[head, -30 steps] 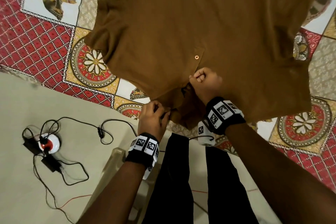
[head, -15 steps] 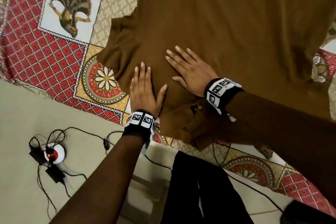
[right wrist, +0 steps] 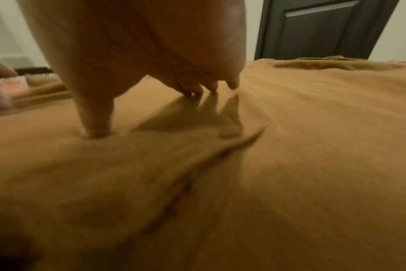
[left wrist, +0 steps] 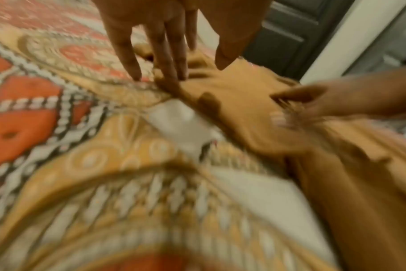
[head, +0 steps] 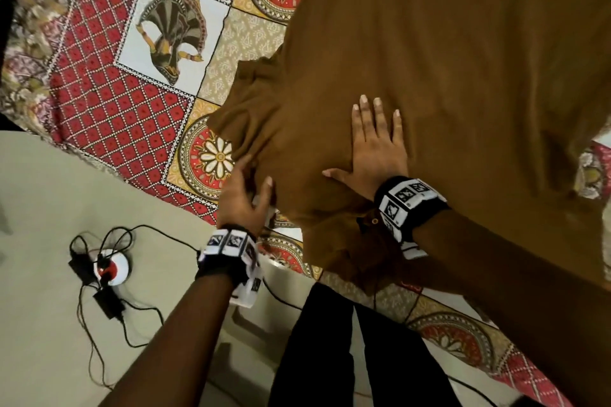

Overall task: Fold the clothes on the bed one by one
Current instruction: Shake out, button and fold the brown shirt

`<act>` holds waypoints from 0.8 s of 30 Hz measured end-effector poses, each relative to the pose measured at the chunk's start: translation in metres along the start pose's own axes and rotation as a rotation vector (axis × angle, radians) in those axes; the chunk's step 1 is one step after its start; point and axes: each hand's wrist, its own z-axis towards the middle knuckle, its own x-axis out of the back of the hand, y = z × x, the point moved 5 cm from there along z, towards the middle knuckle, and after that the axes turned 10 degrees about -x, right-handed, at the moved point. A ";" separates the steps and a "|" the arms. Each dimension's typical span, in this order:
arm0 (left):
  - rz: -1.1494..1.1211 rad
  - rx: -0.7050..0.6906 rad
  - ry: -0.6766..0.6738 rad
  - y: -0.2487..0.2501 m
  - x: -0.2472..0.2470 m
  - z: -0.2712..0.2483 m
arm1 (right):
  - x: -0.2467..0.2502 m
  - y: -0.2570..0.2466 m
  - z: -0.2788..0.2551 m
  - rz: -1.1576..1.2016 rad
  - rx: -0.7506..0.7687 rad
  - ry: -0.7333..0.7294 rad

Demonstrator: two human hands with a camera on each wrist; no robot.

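Now, head view: brown shirt [head: 429, 92] lies spread front-up on the patterned bedsheet [head: 109, 99], collar end at the near edge of the bed. Right hand [head: 377, 155] is pressed flat on the chest, fingers straight and spread. Left hand [head: 243, 198] has slid off the chest to the shirt's left edge near the sleeve [head: 251, 102]; fingers look extended at the fabric's margin, thumb on top. Compared with 0.5 s ago, when both palms lay flat side by side, and 1 s ago, when both gripped the collar, the laying-out appears finished and the first side fold looks about to start. Sleeve is bunched and wrinkled; the placket button [head: 375, 220] shows by the right wrist.

Left wrist view (blurred): fingers [left wrist: 167, 60] straight, tips touching the shirt's edge, nothing clearly pinched.

Right wrist view: thumb [right wrist: 97, 126] and fingertips bear down on the cloth, with a diagonal crease [right wrist: 223, 148] running just near of them. Fabric is soft, thin-looking, uniformly brown.
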 end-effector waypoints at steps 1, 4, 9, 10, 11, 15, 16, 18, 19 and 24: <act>-0.088 0.042 0.086 0.000 0.012 0.012 | 0.006 -0.007 0.000 -0.007 -0.018 -0.040; -0.127 0.204 0.316 -0.014 0.045 0.051 | 0.033 -0.033 -0.001 0.074 -0.019 -0.070; -0.244 0.308 0.264 -0.057 0.054 0.106 | 0.056 -0.068 0.012 0.698 0.006 -0.200; -0.241 0.290 0.240 -0.061 0.051 0.111 | 0.060 -0.071 0.019 0.767 0.007 -0.208; -0.243 0.281 0.224 -0.063 0.049 0.115 | 0.063 -0.073 0.030 0.797 0.004 -0.201; -0.285 0.270 0.199 -0.070 0.048 0.123 | 0.089 -0.095 0.090 0.709 0.035 -0.131; -0.298 0.284 0.172 -0.076 0.049 0.122 | 0.098 -0.105 0.105 0.638 0.073 -0.115; -0.276 0.308 0.082 -0.086 0.052 0.119 | 0.114 -0.128 0.130 0.487 0.161 -0.143; -0.245 0.330 0.020 -0.090 0.053 0.118 | 0.118 -0.140 0.140 0.427 0.196 -0.178; -0.374 0.424 -0.140 -0.094 0.056 0.120 | 0.100 -0.177 0.163 0.156 0.295 -0.321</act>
